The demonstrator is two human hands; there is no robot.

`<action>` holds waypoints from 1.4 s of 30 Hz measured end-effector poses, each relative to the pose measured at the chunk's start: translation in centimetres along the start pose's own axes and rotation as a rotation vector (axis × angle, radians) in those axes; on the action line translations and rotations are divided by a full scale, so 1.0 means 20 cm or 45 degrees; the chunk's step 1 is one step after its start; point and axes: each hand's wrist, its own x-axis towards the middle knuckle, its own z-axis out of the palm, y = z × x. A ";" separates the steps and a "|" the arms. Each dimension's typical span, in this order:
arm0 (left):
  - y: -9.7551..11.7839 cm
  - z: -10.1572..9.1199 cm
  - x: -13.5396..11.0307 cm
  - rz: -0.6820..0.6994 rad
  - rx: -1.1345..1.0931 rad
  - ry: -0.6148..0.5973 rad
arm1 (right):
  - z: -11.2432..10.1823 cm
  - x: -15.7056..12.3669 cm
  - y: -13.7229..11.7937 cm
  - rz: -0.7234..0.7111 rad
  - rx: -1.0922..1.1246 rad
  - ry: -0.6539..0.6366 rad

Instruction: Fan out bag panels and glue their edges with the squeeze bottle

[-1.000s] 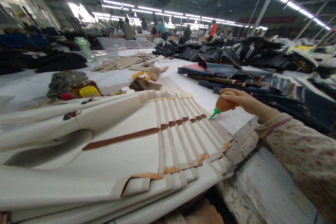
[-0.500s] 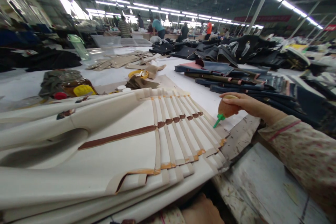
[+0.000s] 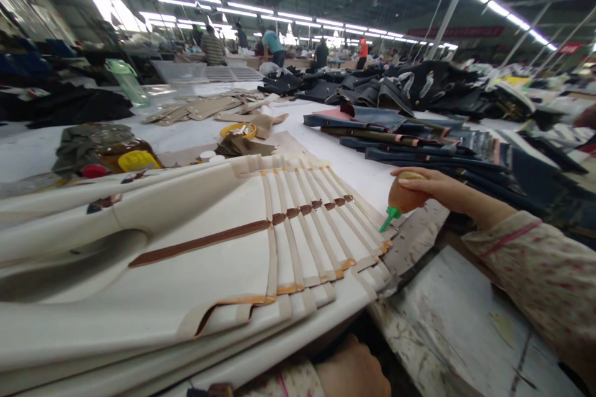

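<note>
My right hand (image 3: 414, 185) is wrapped round a brownish squeeze bottle (image 3: 403, 193) with a green nozzle pointing down. The nozzle's tip is at the right edge of the fanned stack of cream leather-like panels (image 3: 233, 254); whether it touches cannot be seen. These panels overlap in steps, with beige strips, orange-yellow smears along their lower edges and a brown streak across the middle. At the bottom, my left hand (image 3: 356, 367) is curled into a fist shape beside the stack's near edge. Its fingertips are hidden, and so is anything in them.
Dark blue folded pieces (image 3: 419, 149) lie at the right, with black pieces (image 3: 354, 84) behind. A yellow bowl (image 3: 238, 130), a large jug with a yellow label (image 3: 125, 155) and a green bottle (image 3: 128, 82) stand at the left. People work far back.
The view has turned slightly right. My right hand has moved the squeeze bottle a little right and nearer along the panel edge. My left hand shows slightly higher.
</note>
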 end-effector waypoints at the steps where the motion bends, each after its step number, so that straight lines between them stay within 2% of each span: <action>1: 0.02 -0.06 -0.01 -0.007 0.086 -0.094 | -0.01 -0.02 0.01 -0.001 -0.007 -0.005; 4: 0.10 -0.25 -0.02 -0.020 0.261 -0.369 | 0.00 -0.06 0.02 -0.028 0.010 0.056; 7: 0.15 -0.38 -0.04 -0.085 0.301 -0.492 | 0.01 -0.07 0.03 -0.067 0.042 0.118; 12: 0.18 -0.46 -0.05 -0.092 0.295 -0.533 | -0.03 -0.12 0.07 -0.097 -0.029 0.060; 17: 0.20 -0.52 -0.06 -0.121 0.298 -0.661 | -0.05 -0.15 0.09 -0.146 -0.006 0.111; 23: 0.18 -0.50 -0.06 -0.089 0.317 -0.631 | -0.04 -0.17 0.11 -0.192 0.014 0.104; 27: 0.20 -0.52 -0.06 -0.146 0.304 -0.658 | -0.04 -0.18 0.15 -0.226 0.035 0.086; 33: 0.21 -0.53 -0.05 -0.141 0.253 -0.684 | 0.02 -0.10 0.19 -0.253 0.116 0.136; 38: 0.16 -0.40 -0.04 -0.152 0.264 -0.484 | 0.10 0.04 0.15 -0.276 0.203 0.203; 42: 0.10 -0.25 -0.04 -0.098 0.239 -0.358 | 0.12 0.07 0.12 -0.242 0.217 0.195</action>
